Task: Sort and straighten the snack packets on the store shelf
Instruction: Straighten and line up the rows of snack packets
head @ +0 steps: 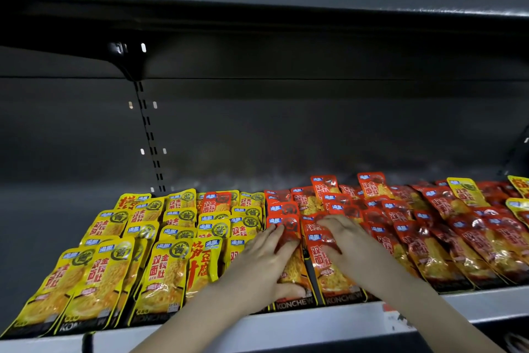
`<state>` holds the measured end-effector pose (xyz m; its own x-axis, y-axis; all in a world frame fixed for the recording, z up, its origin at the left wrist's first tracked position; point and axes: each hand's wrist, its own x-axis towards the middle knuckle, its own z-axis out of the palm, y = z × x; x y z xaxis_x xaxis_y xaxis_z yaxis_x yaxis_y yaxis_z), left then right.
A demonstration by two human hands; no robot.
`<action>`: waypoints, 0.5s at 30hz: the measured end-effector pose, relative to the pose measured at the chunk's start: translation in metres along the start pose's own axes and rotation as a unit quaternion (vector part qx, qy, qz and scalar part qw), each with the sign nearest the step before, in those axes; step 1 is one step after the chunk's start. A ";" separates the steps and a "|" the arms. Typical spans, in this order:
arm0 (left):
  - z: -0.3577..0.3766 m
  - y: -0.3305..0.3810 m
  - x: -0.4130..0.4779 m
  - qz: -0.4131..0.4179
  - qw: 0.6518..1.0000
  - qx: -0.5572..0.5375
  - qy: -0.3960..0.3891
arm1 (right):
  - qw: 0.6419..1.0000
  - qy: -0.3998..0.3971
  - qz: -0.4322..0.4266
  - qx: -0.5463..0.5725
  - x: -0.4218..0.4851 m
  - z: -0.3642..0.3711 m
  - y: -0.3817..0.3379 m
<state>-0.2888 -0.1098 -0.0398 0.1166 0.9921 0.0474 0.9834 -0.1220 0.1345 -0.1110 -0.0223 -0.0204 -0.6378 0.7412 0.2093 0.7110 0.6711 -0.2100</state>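
Yellow snack packets [160, 272] fill the left part of the shelf in overlapping rows. Red snack packets [423, 244] fill the middle and right. My left hand [266, 264] lies flat on a front red packet [294, 269], fingers spread and straight, thumb at the packet's lower edge. My right hand [343, 241] presses on the neighbouring red packet [326, 272] with its fingers spread over the top half. One red packet [217, 202] stands among the yellow ones at the back. A yellow packet [465, 191] lies on the red pile at the right.
The shelf's pale front rail [286, 324] runs along the bottom. A dark upper shelf [257, 9] overhangs, with a slotted upright [148, 135] on the dark back wall. Bare shelf floor lies left of the yellow packets. More yellow packets [519, 203] sit at the far right edge.
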 end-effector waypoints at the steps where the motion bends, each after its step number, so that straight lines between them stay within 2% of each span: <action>1: 0.000 0.002 0.000 0.001 1.000 0.008 0.006 | 1.000 0.014 0.006 0.000 0.004 -0.004 0.003; 5: 0.000 0.015 0.007 0.035 0.996 0.056 0.060 | 1.000 0.026 0.003 -0.012 0.028 -0.014 0.018; 9: 0.006 0.039 0.017 0.104 0.987 0.071 0.101 | 0.998 -0.023 -0.026 -0.046 0.064 -0.009 0.028; 12: 0.008 0.050 0.026 0.085 0.991 0.087 0.054 | 0.989 -0.091 -0.037 -0.109 0.084 -0.003 0.029; 15: 0.011 0.050 0.034 0.075 0.995 0.063 0.027 | 0.981 -0.144 -0.042 -0.123 0.096 -0.002 0.031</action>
<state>-0.2342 -0.0819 -0.0425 0.2581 0.9598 0.1105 0.9657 -0.2595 -0.0021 -0.1495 0.0694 -0.0055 -0.7298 0.6800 -0.0705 0.6791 0.7330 0.0406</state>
